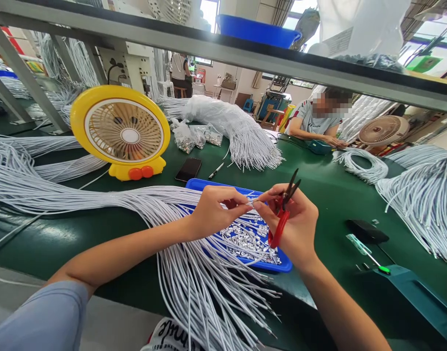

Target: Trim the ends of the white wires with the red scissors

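Note:
My left hand (219, 209) pinches what looks like the thin end of a white cable between thumb and fingertips. Close against it, the thumb and forefinger of my right hand (293, 219) meet at the same tip; a small piece there is too tiny to make out. Red-handled scissors (281, 228) hang in my right hand, their dark blades slightly apart and pointing up. Below both hands lies a blue tray (287, 265) holding many small silvery metal parts (241, 241). A thick bundle of white cables (194, 273) spreads across the tray's left side and toward my lap.
A yellow fan (130, 135) stands at left, near a phone (189, 169) and a pen (216, 170). Bagged cables (241, 131) lie behind. On the right are a teal device (417, 297), a screwdriver (368, 252) and more cables (421, 195). Another person (314, 119) works across the table.

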A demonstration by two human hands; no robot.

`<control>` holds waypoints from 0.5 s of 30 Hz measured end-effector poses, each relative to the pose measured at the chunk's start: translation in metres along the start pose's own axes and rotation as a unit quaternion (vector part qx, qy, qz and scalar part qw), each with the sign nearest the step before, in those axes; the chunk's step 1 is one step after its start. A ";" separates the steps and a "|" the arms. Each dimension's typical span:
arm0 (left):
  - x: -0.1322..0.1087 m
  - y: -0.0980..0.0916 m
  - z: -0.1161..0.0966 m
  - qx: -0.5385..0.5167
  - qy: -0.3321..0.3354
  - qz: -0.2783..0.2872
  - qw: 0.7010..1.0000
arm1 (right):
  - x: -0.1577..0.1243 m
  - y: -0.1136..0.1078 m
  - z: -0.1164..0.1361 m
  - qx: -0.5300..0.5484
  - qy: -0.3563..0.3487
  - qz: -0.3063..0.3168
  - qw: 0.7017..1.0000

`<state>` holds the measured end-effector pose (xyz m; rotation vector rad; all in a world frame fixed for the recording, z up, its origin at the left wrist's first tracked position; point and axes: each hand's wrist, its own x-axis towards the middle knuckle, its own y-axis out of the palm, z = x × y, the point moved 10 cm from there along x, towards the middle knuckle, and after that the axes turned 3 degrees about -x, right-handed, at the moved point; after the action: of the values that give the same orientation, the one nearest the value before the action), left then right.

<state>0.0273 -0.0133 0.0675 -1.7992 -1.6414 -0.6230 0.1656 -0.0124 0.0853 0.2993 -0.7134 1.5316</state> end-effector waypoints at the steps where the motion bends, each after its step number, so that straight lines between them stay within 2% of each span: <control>1: -0.001 -0.001 -0.003 0.014 0.014 -0.004 1.000 | -0.001 0.000 0.000 0.000 0.000 -0.002 1.000; 6: -0.005 -0.003 -0.018 0.087 0.098 -0.025 0.991 | -0.006 -0.002 0.001 -0.029 0.005 -0.019 0.999; 8: -0.004 0.002 -0.014 0.065 0.081 0.004 0.995 | -0.008 -0.002 0.002 -0.031 0.003 -0.021 0.999; 12: 0.001 0.016 -0.009 -0.005 0.046 0.109 0.993 | -0.007 0.000 0.004 -0.003 -0.006 -0.004 1.000; 15: 0.002 0.017 -0.013 -0.028 0.061 0.130 0.989 | -0.005 0.001 0.005 0.008 -0.007 0.016 1.000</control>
<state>0.0452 -0.0220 0.0762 -1.9346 -1.2924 -0.6510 0.1637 -0.0194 0.0856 0.3139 -0.7200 1.5669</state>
